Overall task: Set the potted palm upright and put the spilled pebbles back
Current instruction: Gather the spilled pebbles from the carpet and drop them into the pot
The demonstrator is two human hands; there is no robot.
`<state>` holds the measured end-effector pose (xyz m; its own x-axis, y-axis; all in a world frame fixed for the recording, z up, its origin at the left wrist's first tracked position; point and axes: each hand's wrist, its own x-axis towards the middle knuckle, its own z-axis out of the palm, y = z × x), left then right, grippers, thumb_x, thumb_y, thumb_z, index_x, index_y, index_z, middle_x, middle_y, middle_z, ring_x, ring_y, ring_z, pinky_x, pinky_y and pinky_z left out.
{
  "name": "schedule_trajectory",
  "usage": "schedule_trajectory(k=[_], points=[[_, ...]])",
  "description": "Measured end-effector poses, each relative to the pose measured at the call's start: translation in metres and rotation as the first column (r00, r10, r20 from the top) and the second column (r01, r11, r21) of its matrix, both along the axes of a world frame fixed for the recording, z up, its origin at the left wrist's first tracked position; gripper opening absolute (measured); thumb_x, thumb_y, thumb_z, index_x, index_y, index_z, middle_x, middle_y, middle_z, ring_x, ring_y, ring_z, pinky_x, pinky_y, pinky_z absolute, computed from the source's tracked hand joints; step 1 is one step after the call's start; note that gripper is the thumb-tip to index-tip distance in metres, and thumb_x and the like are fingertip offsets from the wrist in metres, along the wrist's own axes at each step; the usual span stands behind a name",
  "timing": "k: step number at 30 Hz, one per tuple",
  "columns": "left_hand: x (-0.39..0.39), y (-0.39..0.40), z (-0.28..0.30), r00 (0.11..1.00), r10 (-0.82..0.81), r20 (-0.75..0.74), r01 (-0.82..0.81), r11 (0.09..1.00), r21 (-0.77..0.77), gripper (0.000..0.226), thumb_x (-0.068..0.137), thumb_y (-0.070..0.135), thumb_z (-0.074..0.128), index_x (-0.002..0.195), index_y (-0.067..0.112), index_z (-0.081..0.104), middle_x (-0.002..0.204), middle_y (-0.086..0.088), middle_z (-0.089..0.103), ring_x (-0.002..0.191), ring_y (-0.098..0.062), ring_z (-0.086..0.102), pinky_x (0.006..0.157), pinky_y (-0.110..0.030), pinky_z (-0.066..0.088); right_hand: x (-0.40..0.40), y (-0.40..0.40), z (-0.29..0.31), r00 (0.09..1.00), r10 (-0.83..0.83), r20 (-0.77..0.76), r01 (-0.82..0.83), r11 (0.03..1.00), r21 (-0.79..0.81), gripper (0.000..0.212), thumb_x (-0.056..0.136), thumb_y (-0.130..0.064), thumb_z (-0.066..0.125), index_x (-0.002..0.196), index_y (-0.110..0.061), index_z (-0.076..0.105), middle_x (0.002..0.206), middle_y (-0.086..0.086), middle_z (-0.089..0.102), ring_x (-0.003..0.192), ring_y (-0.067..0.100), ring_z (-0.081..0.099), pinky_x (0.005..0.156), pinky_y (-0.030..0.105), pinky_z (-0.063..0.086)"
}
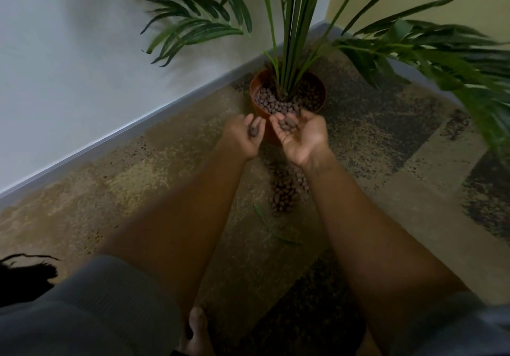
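Head view: left hand (242,137) cupped, fingers curled round a few brown pebbles (253,130); right hand (299,134) palm up, fingers loosely bent, cradling a small heap of the same pebbles in the hollow of the palm. Both held close together, just in front of the near rim of the terracotta pot (258,107), not touching each other. Standing upright just beyond the fingertips, the potted palm (296,24), stems rising from a bed of pebbles filling the pot, fronds spreading above and to either side of the hands (blurred at the right edge). Below the wrists, between the two forearms, a spilled pile of pebbles (285,190) on the carpet (138,184), with a fallen green leaf (271,228) just nearer than the pile. Beyond the left hand, a grey skirting board (124,132) under a pale wall.
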<state>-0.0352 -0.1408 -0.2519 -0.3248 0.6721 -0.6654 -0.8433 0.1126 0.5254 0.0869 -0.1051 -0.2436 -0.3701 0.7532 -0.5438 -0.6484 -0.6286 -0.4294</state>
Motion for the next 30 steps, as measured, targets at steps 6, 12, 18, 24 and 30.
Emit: schedule_trajectory(k=[6, 12, 18, 24, 30], points=[[0.015, 0.032, 0.043, 0.984, -0.091, -0.153, 0.102, 0.993, 0.065, 0.031, 0.101, 0.016, 0.031, 0.092, 0.004, 0.058, 0.082, -0.013, 0.066, 0.067, -0.017, 0.055, 0.081, -0.032, 0.055, -0.004, 0.033, 0.017, 0.993, -0.074, -0.094, 0.076, 0.997, 0.019, 0.048, 0.101, -0.021, 0.027, 0.139, 0.004, 0.043, 0.138, 0.023, 0.049, 0.126, 0.035, 0.050, 0.111, 0.045, 0.040], [0.011, 0.047, 0.052, 0.985, -0.171, -0.035, 0.174, 0.965, 0.196, 0.051, 0.104, 0.022, 0.026, 0.145, -0.008, 0.028, 0.145, -0.025, 0.042, 0.133, -0.034, 0.044, 0.113, -0.043, 0.035, 0.000, 0.043, 0.020, 0.984, -0.044, -0.174, 0.046, 0.999, 0.008, 0.052, 0.102, -0.019, 0.023, 0.148, 0.005, 0.029, 0.149, 0.027, 0.037, 0.136, 0.037, 0.041, 0.116, 0.045, 0.031], [0.005, 0.037, 0.035, 0.994, -0.111, -0.021, 0.113, 0.970, 0.216, 0.048, 0.104, 0.018, 0.028, 0.146, -0.003, 0.030, 0.150, -0.021, 0.037, 0.140, -0.030, 0.036, 0.115, -0.039, 0.032, 0.008, 0.032, 0.021, 0.996, -0.014, -0.089, 0.019, 0.998, 0.057, 0.051, 0.102, -0.011, 0.028, 0.150, 0.003, 0.021, 0.154, 0.027, 0.028, 0.141, 0.037, 0.034, 0.116, 0.043, 0.033], [0.013, 0.008, 0.014, 0.984, -0.085, -0.154, 0.095, 0.993, 0.063, 0.038, 0.102, 0.021, 0.033, 0.134, 0.016, 0.053, 0.126, -0.001, 0.064, 0.102, -0.013, 0.061, 0.082, -0.023, 0.050, 0.018, 0.009, 0.004, 0.937, 0.248, 0.246, -0.288, 0.947, 0.141, 0.033, 0.100, -0.013, 0.040, 0.130, -0.002, 0.050, 0.120, 0.018, 0.066, 0.103, 0.028, 0.069, 0.078, 0.032, 0.060], [0.033, -0.011, -0.023, 0.829, -0.410, -0.380, 0.337, 0.909, -0.246, 0.039, 0.102, 0.019, 0.035, 0.139, 0.017, 0.047, 0.123, -0.003, 0.061, 0.102, -0.012, 0.059, 0.077, -0.020, 0.047, 0.027, -0.014, -0.022, 0.583, 0.386, 0.714, -0.515, 0.856, -0.042, 0.013, 0.094, -0.007, 0.054, 0.103, -0.009, 0.062, 0.100, 0.011, 0.068, 0.073, 0.015, 0.066, 0.060, 0.024, 0.058]])
